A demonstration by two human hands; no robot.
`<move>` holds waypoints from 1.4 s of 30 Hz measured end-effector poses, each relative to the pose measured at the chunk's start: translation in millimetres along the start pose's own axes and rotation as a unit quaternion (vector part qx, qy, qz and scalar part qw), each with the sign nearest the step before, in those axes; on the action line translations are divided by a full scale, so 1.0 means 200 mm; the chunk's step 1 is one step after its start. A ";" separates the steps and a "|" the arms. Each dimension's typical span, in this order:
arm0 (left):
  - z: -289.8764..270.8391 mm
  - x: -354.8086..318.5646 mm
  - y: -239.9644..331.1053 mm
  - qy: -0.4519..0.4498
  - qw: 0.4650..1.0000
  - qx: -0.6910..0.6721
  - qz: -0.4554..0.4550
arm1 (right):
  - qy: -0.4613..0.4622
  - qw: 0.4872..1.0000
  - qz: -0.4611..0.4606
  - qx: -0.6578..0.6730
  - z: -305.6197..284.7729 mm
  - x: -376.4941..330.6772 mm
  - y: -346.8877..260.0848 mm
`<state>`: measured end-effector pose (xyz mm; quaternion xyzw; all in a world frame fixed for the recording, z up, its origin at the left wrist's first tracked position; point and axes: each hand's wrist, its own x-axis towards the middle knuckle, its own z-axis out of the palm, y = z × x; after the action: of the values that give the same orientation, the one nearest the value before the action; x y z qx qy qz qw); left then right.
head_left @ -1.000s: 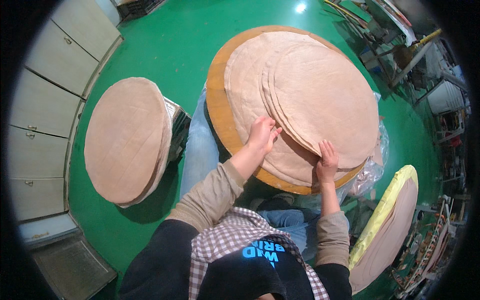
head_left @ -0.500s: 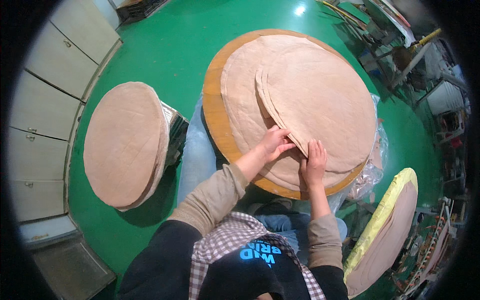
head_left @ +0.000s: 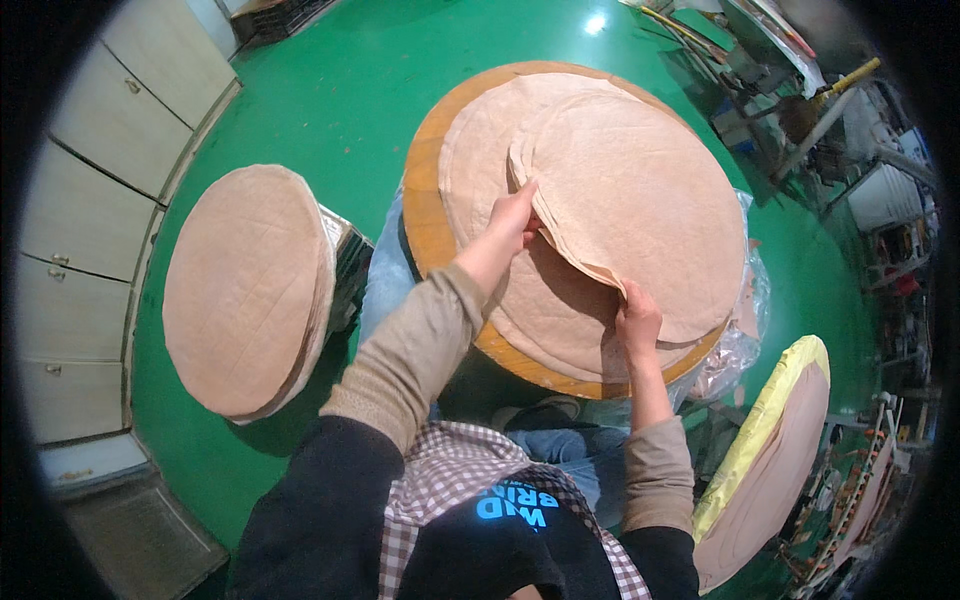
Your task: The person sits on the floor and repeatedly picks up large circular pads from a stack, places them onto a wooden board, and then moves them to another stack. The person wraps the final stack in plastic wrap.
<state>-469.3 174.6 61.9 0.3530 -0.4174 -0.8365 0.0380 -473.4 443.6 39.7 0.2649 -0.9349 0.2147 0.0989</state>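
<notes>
On the green floor (head_left: 300,90), left hand (head_left: 515,215) and right hand (head_left: 636,322) each pinch the flatbread stack (head_left: 640,190); grip narrow.

Bright overhead light, floor (head_left: 300,90) glare, fisheye edges dark

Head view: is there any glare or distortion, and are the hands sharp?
Head view: a bright glare spot on the green floor; fisheye bends the cabinet edges near the dark rim; left hand and right hand on the flatbread stack look sharp.
</notes>
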 end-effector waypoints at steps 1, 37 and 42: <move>0.05 -0.01 0.05 -0.006 0.999 0.042 0.008 | -0.048 0.998 0.031 -0.035 -0.06 0.04 -0.04; -0.31 -0.54 -0.43 -0.039 0.996 -0.081 0.005 | -0.079 0.987 0.141 -0.006 -0.55 0.20 -0.45; -0.34 -0.45 -0.40 0.080 0.973 -0.083 0.202 | 0.113 0.991 -0.067 -0.030 -0.75 0.14 -0.38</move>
<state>-340.1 213.3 26.8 0.3227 -0.4043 -0.8126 0.2685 -446.6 441.3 208.3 0.2976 -0.9039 0.2078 0.2262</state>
